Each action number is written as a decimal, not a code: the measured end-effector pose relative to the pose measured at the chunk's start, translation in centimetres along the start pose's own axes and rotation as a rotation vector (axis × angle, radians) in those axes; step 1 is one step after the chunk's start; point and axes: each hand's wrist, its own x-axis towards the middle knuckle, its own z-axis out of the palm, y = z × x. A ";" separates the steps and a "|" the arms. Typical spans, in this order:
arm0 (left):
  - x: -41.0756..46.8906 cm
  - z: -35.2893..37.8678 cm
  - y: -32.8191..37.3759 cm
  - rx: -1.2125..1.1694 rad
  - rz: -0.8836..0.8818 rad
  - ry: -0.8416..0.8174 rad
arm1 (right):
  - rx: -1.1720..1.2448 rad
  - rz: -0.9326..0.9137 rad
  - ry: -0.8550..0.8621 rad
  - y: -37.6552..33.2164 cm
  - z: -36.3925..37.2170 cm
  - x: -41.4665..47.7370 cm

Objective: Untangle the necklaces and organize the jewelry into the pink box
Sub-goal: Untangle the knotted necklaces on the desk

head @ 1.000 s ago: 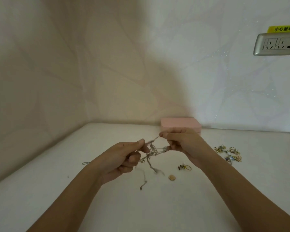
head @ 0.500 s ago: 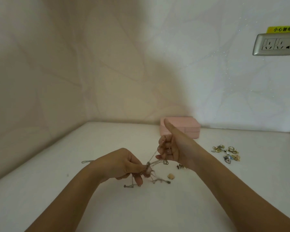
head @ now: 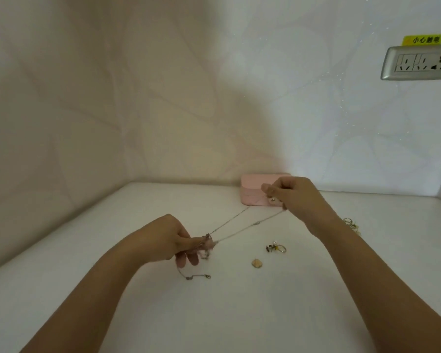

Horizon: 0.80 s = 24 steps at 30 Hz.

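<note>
Necklaces [head: 256,222]: two thin strands pulled taut between hands, above desk [head: 112,314], likely to draw knot open. Left hand [head: 163,240] grip pinches tangled clump at low end, anchoring it; loose tail trails on desk beneath. Right hand [head: 295,197] grip pinches far ends, raised before pink box [head: 252,189], lid seemingly closed. Rings [head: 276,248] lie on desk, apart from chains.
</note>
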 end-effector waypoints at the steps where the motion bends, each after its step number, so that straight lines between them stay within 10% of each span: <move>1: -0.4 -0.5 0.0 -0.035 0.022 -0.056 | 0.205 0.122 -0.112 0.0 -0.2 0.0; 5: -0.7 -1.5 -0.9 -0.228 0.085 -0.151 | 0.430 0.389 -0.340 0.8 -0.6 0.2; 12: -0.3 -2.0 -2.8 -0.248 0.060 -0.143 | 0.378 0.358 -0.055 2.1 -1.9 1.1; 24: -0.8 -3.8 -5.7 -0.483 -0.006 -0.195 | 0.223 0.445 -0.069 3.1 -2.3 1.4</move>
